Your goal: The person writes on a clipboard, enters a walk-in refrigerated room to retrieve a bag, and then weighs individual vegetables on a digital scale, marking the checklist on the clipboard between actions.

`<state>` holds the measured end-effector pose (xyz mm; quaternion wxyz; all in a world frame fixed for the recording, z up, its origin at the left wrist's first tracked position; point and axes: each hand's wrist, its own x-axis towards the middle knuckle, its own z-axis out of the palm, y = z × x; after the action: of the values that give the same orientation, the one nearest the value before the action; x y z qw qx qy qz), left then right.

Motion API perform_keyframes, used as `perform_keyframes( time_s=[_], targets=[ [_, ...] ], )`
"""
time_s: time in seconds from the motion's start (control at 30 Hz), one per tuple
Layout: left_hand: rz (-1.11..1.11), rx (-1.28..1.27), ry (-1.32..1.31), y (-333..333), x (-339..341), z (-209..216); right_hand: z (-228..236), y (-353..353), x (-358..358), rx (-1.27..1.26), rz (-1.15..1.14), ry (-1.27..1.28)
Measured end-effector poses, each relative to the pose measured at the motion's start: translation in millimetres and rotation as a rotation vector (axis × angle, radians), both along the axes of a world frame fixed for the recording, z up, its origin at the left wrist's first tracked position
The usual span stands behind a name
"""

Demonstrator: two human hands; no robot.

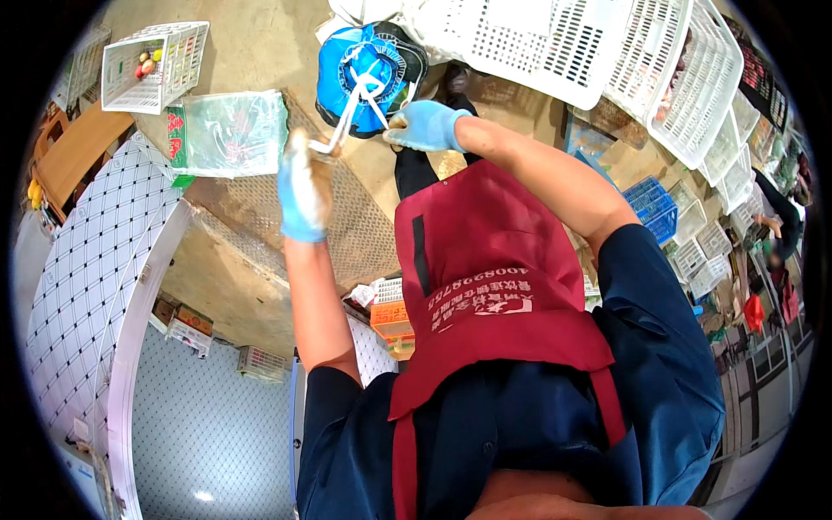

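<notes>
A round blue bag with dark sides and a gathered top stands on the floor in front of me. White tie straps come out of the gathered middle, where they cross in a loop. My left hand, in a white and blue glove, is closed around one strap and draws it toward me and to the left; it is slightly blurred. My right hand, in a blue glove, is at the bag's near right edge. Its fingers are pinched at the end of the other strap.
A clear plastic sack lies flat by a metal tread plate on the left. A white basket holding a few round items stands beyond it. Several white perforated crates line the right, with a blue crate nearer.
</notes>
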<state>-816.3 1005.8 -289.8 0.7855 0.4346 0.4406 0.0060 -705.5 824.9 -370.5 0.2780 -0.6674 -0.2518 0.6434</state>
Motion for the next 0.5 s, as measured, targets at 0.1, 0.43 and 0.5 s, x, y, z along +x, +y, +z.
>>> perform_keyframes(
  time_s=[0.1,0.43,0.5],
  targets=[
    [-0.567,0.471,0.325,-13.4,8.4,6.9,-16.6,0.8,-12.2,-0.032,-0.075,-0.014],
    [0.000,0.263,0.048,2.4,43.0,62.9,-20.5,-37.6,39.5,-0.029,-0.721,0.325],
    [0.065,0.203,-0.013,7.1,39.3,61.3,-33.7,-31.4,31.3,-0.006,-0.945,0.630]
  ],
)
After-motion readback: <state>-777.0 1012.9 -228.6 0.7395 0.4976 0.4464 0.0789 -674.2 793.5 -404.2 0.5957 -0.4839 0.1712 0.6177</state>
